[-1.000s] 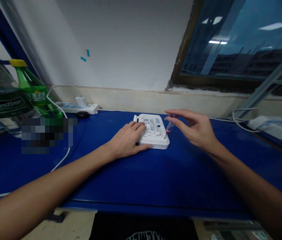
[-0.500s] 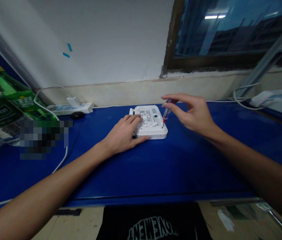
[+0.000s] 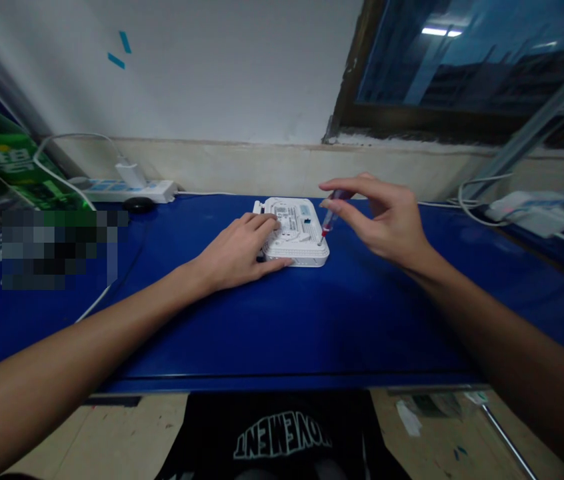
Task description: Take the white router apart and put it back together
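Note:
A white plastic router [image 3: 299, 230] lies upside down on the blue table [image 3: 282, 327], its vented underside with a printed label facing up. My left hand [image 3: 237, 253] grips its left part, fingers curled over the top and thumb along the near edge. Above its right side, my right hand [image 3: 377, 220] pinches a small screwdriver [image 3: 329, 219] with a transparent and red handle between thumb and fingertips. The screwdriver's tip stands on the router's right corner area. My fingers hide part of the handle.
A white power strip [image 3: 127, 191] with a plugged-in charger [image 3: 131, 175] and a black round object [image 3: 138, 205] sits at the back left. Green bottles [image 3: 7, 157] stand at the far left. White cables and a white adapter [image 3: 537, 213] lie at the right.
The whole scene has shifted up and left in the view as my head turned. Both hands stay in place on the router, and the screwdriver remains at its right side.

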Demonstrator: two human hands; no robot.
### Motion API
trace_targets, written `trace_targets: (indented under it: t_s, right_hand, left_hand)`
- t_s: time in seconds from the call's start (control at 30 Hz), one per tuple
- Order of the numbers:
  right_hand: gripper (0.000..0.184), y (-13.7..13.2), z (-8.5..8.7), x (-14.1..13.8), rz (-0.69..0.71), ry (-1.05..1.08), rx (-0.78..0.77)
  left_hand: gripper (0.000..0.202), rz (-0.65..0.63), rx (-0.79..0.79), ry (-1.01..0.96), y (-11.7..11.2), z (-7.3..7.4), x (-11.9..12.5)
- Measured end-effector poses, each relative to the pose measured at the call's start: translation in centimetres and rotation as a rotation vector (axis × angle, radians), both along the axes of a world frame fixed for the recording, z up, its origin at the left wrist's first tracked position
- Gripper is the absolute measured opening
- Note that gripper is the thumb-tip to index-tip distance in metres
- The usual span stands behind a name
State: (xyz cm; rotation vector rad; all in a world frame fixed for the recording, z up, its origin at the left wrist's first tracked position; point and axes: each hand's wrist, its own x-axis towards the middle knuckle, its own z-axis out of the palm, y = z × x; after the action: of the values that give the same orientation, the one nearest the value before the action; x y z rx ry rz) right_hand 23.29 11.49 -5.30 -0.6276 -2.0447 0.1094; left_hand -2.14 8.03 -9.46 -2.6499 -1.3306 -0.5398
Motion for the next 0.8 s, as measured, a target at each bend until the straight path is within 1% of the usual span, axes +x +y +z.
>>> trace_targets:
  t_s: [0.07, 0.13, 0.23, 0.33, 0.47, 0.63, 0.73, 0.8]
  right_hand:
    - [0.023, 0.12, 0.09, 0.11, -0.038, -0.008, 0.041]
    - [0.025, 0.18, 0.14, 0.18, -0.070, -0.035, 0.056]
    - [0.035, 0.06, 0.04, 0.10, -0.066, -0.063, 0.010]
    - [0.038, -0.18, -0.17, -0.10, -0.030, -0.055, -0.053]
    - [0.033, -0.39, -0.30, -0.14, -0.034, -0.034, -0.070]
    - [0.027, -0.46, -0.24, 0.07, -0.077, 0.003, -0.079]
    - [0.024, -0.30, -0.25, 0.21, -0.075, 0.024, -0.036]
    - [0.026, -0.16, -0.28, 0.34, -0.053, 0.028, 0.011]
  left_hand:
    - [0.064, 0.003, -0.001, 0.000, -0.04, 0.02, 0.01]
    - [0.064, 0.006, -0.003, -0.001, -0.06, 0.03, 0.01]
    - [0.063, 0.000, -0.003, 0.000, -0.07, 0.04, -0.02]
    - [0.061, -0.008, -0.006, 0.001, -0.07, 0.04, -0.05]
    - [0.059, -0.006, -0.016, -0.004, -0.07, 0.01, -0.04]
    - [0.061, -0.008, -0.029, -0.015, -0.05, -0.06, -0.01]
    - [0.062, -0.006, -0.037, -0.016, 0.05, -0.11, -0.03]
    - [0.063, -0.012, -0.048, -0.025, 0.10, -0.12, -0.04]
